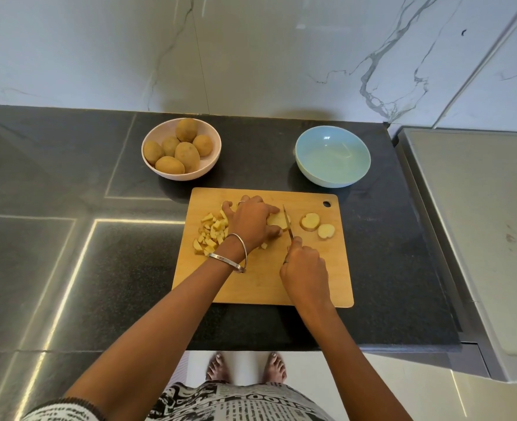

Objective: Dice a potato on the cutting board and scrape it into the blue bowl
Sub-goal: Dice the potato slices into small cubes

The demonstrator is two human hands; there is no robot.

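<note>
On the wooden cutting board (260,284) my left hand (252,221) holds down a stack of potato slices (277,220), fingers curled over it. My right hand (304,268) grips a knife (287,223) whose blade stands just right of my left fingertips, against the slices. A pile of diced potato (210,233) lies left of my left hand. Two round slices (310,221) (326,231) lie to the right of the blade. The blue bowl (332,156) stands behind the board at the right, with nothing in it.
A pink bowl (181,148) with several whole potatoes sits behind the board's left end. The black stone counter (69,177) runs to a marble wall at the back. A grey steel surface (479,223) borders the counter on the right.
</note>
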